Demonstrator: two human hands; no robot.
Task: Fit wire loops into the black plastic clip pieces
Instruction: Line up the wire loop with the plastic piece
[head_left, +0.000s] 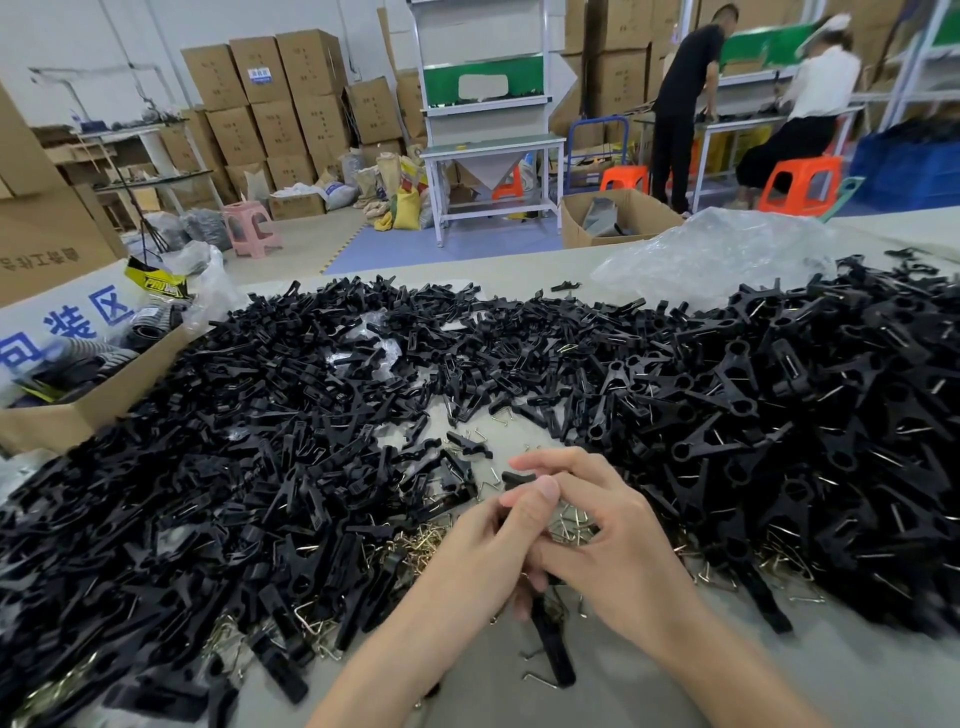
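Black clip (517, 479) sits low centre of the frame, held by both hands: left grip (488, 525) curls round its body, right grip (618, 530) pinches its tip. Wire loops (415, 545) lie on the surface (779, 675) just left, against the pile (260, 415).

My left hand (483, 540) and right hand (618, 540) cover most of the black clip piece (552, 649); only a tip above my thumb and a strip below my palms show. What my right hand's fingers grip is hidden. Wire loops (569, 522) between my hands are too small to make out. The heap of clips (260, 415) and cardboard box (62, 415) are cut off at the left edge.
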